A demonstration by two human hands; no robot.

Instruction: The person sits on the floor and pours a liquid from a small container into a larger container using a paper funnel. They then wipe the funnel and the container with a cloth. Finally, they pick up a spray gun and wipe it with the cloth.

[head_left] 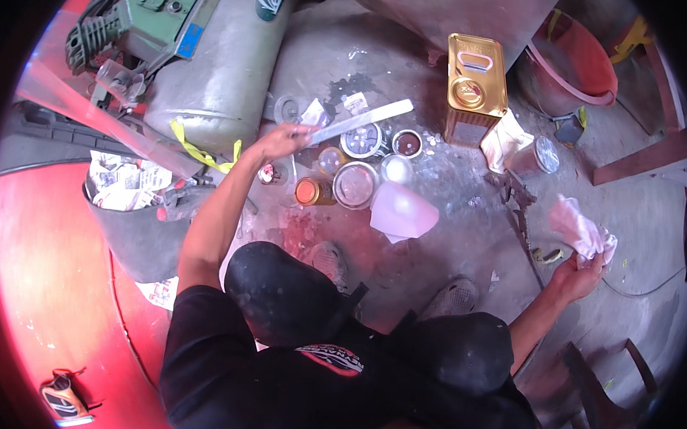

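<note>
My left hand [284,141] is closed around one end of a long, flat, whitish ruler-like strip [369,119], which slants up to the right over several small containers on the floor. Beneath it stand an open tin with a pale rim [361,142] and a small cup of dark liquid [407,144]. Closer to my knees are a round metal tin [355,185], an orange-lidded jar [309,191] and a cup with white contents [396,170]. Out to the right, my right hand [578,279] grips a crumpled, pinkish-white cloth [577,229], held away from the containers.
A gold rectangular can [476,90] stands beyond the containers, with a white rag [505,142] and a clear tub [537,158] beside it. A red bucket [568,67] is at far right. Left are a compressor tank [212,81] and a dark bin [142,241] holding newspaper.
</note>
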